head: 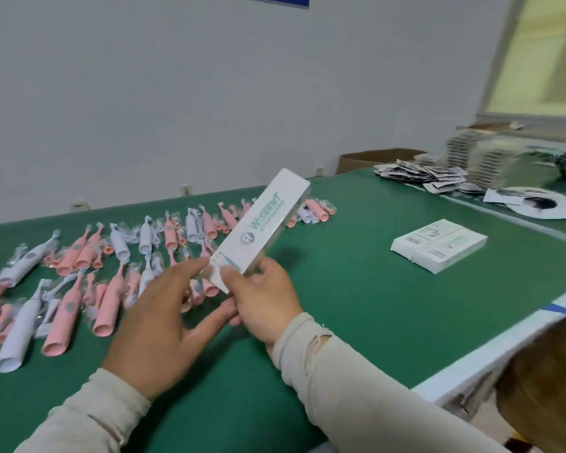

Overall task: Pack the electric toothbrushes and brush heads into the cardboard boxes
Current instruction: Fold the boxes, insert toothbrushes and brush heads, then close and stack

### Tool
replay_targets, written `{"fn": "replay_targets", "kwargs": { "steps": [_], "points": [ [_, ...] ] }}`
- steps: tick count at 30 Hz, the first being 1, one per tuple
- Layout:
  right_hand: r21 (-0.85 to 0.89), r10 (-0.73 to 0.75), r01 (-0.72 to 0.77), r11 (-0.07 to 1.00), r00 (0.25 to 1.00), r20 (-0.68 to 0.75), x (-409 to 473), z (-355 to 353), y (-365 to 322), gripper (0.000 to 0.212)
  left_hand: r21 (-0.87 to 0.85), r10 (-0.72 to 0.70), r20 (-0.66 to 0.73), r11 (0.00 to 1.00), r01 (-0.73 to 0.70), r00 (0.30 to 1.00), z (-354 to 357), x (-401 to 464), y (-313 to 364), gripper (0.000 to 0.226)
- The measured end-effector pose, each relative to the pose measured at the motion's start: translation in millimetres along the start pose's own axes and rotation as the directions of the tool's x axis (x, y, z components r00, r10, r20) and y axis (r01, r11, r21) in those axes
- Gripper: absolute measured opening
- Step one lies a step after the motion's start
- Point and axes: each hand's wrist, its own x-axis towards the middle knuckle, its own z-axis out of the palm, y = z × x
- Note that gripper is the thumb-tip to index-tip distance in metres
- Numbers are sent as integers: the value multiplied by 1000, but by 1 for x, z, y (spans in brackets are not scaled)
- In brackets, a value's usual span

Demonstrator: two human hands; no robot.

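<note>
A long white printed cardboard box (263, 220) is held tilted above the green table (356, 289), its far end pointing up and away. My right hand (265, 302) grips the box's near end, thumb on top. My left hand (164, 322) has its fingers spread, and its fingertip touches the near end flap of the box. Several pink toothbrushes (108, 305) and white toothbrushes (17, 335) lie scattered over the left of the table, with small bagged brush heads (314, 210) among them. Two closed white boxes (438, 245) lie side by side on the right.
A pile of printed leaflets (422, 176) and stacks of flat packaging (477, 158) sit at the back right. A brown carton (373, 158) stands behind the table's far edge. A white strip edges the table on the right, where a person's hair (543, 387) shows.
</note>
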Motion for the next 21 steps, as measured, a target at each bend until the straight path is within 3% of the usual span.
{"fn": "replay_targets", "kwargs": {
  "steps": [4,7,10,13,17,19,21],
  "points": [
    [-84,-45,14,996,927,-371,34,-95,-30,26,-92,10,42,996,-6,999,10,11,18,44],
    [-155,19,-127,980,831,-556,59,-175,-47,31,-165,-16,70,986,27,997,19,14,23,27],
    [-203,79,-238,950,810,-581,81,-239,-59,31,-212,-49,57,975,60,997,30,4,16,10],
    [-251,109,-284,926,834,-542,94,-279,-66,18,-199,-42,64,979,54,997,37,-3,6,10],
    [-277,131,-352,894,796,-591,103,-298,-68,14,-252,-31,-8,967,28,999,35,-1,3,14],
    [-416,106,-478,773,745,-659,101,-296,-69,15,-254,-11,-28,967,3,1000,36,-1,1,14],
    [-581,16,-581,571,715,-699,95,-296,-68,22,-238,17,-39,971,-26,999,38,-1,-1,13]
  ]
}}
